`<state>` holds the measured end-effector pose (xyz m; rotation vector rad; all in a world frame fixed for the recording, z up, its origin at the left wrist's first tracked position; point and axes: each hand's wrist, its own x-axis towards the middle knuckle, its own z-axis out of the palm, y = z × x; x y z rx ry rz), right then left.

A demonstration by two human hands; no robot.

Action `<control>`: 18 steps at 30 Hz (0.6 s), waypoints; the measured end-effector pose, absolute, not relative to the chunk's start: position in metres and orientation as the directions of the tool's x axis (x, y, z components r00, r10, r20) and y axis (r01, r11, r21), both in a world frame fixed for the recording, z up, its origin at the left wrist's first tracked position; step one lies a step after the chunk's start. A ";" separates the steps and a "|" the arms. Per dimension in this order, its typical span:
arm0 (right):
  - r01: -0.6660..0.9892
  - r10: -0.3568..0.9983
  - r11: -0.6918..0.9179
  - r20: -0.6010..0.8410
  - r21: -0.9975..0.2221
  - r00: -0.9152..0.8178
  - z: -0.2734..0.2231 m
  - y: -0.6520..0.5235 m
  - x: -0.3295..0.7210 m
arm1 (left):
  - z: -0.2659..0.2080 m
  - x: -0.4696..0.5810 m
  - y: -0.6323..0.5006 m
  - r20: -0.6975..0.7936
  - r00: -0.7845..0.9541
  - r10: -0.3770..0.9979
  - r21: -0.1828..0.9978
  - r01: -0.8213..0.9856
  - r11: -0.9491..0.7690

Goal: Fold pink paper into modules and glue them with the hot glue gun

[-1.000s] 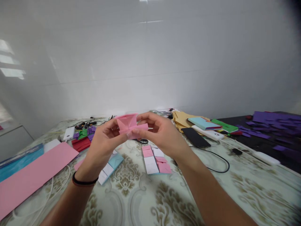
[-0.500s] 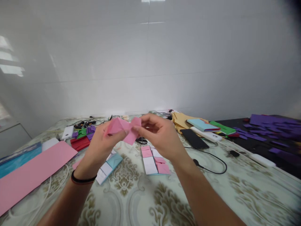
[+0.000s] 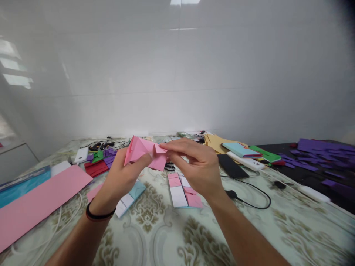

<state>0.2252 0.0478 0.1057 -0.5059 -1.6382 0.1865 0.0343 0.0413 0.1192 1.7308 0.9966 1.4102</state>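
Note:
A piece of folded pink paper is held up above the table between both hands. My left hand grips its left part, with the thumb lying across the front. At the paper's right edge, my right hand pinches a flap between thumb and fingers. Below them on the patterned tablecloth lies a folded card of pink and white squares on a light blue backing. Another folded card in white and light blue lies partly behind my left forearm.
Left are a long pink sheet, a blue packet, a white device and red folded paper. Right are a black phone, a white power strip, a cable, yellow paper and purple pieces. Scissors lie behind the hands.
The pink paper has been turned and opened flatter, its right flap now lower. My right hand has shifted slightly right, its fingers stretched further along the edge. The view has moved slightly.

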 end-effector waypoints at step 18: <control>0.088 0.582 0.813 0.806 -0.576 -0.106 0.117 0.041 0.227 | 0.125 0.031 0.039 0.587 0.257 0.768 0.734 0.232 -0.638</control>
